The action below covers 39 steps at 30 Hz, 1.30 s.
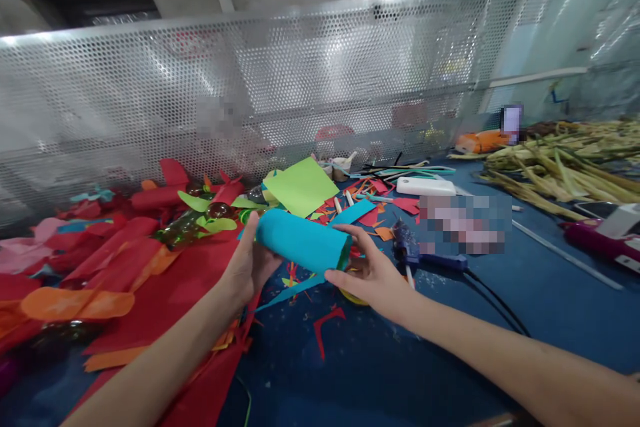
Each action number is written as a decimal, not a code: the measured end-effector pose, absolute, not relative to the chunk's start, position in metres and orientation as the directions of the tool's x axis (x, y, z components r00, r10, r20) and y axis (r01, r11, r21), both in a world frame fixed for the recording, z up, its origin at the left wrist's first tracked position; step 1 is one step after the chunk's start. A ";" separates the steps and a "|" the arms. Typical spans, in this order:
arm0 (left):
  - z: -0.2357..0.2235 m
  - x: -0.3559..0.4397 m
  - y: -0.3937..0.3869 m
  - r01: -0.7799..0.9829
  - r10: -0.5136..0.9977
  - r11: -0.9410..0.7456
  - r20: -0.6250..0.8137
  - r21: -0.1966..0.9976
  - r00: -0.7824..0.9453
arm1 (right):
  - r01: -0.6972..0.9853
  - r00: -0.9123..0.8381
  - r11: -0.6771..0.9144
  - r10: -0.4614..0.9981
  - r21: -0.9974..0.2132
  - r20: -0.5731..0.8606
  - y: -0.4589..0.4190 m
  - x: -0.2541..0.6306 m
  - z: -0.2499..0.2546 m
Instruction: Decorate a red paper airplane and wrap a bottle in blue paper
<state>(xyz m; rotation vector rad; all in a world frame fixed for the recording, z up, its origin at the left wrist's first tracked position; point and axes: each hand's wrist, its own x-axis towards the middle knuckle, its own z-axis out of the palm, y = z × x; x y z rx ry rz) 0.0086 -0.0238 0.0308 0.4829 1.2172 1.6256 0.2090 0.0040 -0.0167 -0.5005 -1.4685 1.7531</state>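
A bright blue paper tube lies sideways in the air between my two hands, above the dark blue tabletop. At its left end my left hand grips it, thumb along the near side and the other fingers behind. My right hand holds the open right end, with thumb below and fingers at the rim. Below the tube lie a blue paper strip and a red paper scrap. A blue glue gun rests on the table just right of my right hand.
Red paper sheets and paper-covered bottles crowd the left side. A lime green sheet lies behind the tube. Dried husks and a white box-like device are to the right. A perforated metal screen borders the table's back.
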 end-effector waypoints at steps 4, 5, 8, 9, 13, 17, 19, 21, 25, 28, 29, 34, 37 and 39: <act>0.033 0.001 -0.022 -0.477 0.883 0.018 -0.238 0.879 -0.405 | -0.315 -0.600 -0.027 0.780 -0.949 0.177 0.006 0.210 -0.017; 0.033 0.000 -0.022 -0.476 0.881 0.013 -0.235 0.879 -0.411 | -0.314 -0.594 -0.028 0.785 -0.949 0.174 0.007 0.210 -0.017; 0.032 -0.002 -0.022 -0.468 0.877 -0.023 -0.206 0.883 -0.433 | -0.305 -0.576 -0.011 0.799 -0.952 0.175 0.008 0.211 -0.019; 0.031 -0.002 -0.023 -0.465 0.878 -0.034 -0.195 0.885 -0.437 | -0.301 -0.573 -0.001 0.800 -0.953 0.180 0.008 0.211 -0.019; 0.028 0.000 -0.024 -0.452 0.888 -0.073 -0.148 0.889 -0.434 | -0.273 -0.590 0.001 0.789 -0.962 0.168 0.010 0.211 -0.020; 0.026 0.001 -0.025 -0.444 0.902 -0.119 -0.091 0.888 -0.423 | -0.227 -0.599 -0.018 0.791 -0.974 0.125 0.013 0.212 -0.021; 0.024 0.001 -0.025 -0.441 0.906 -0.133 -0.071 0.888 -0.416 | -0.221 -0.590 -0.010 0.797 -0.975 0.126 0.013 0.212 -0.022; 0.022 0.001 -0.025 -0.435 0.908 -0.143 -0.056 0.889 -0.415 | -0.212 -0.585 -0.008 0.802 -0.977 0.121 0.014 0.213 -0.023; 0.019 0.001 -0.025 -0.413 0.909 -0.149 -0.040 0.898 -0.414 | -0.195 -0.584 -0.033 0.807 -0.980 0.089 0.013 0.213 -0.025; 0.019 -0.002 -0.026 -0.389 0.906 -0.141 -0.039 0.910 -0.421 | -0.218 -0.589 -0.045 0.802 -0.975 0.095 0.011 0.213 -0.025; 0.019 -0.003 -0.026 -0.381 0.904 -0.138 -0.042 0.914 -0.426 | -0.215 -0.597 -0.044 0.797 -0.976 0.095 0.011 0.214 -0.024; 0.017 -0.012 -0.023 -0.365 0.890 -0.104 -0.078 0.925 -0.450 | -0.092 -0.647 -0.100 0.762 -0.991 -0.017 0.008 0.217 -0.020; 0.018 -0.014 -0.023 -0.367 0.899 -0.070 -0.101 0.928 -0.426 | -0.130 -0.644 -0.193 0.762 -0.973 -0.065 0.008 0.217 -0.018; 0.021 -0.012 -0.025 -0.368 0.912 -0.049 -0.108 0.928 -0.395 | -0.123 -0.675 -0.254 0.730 -0.959 -0.107 0.007 0.216 -0.018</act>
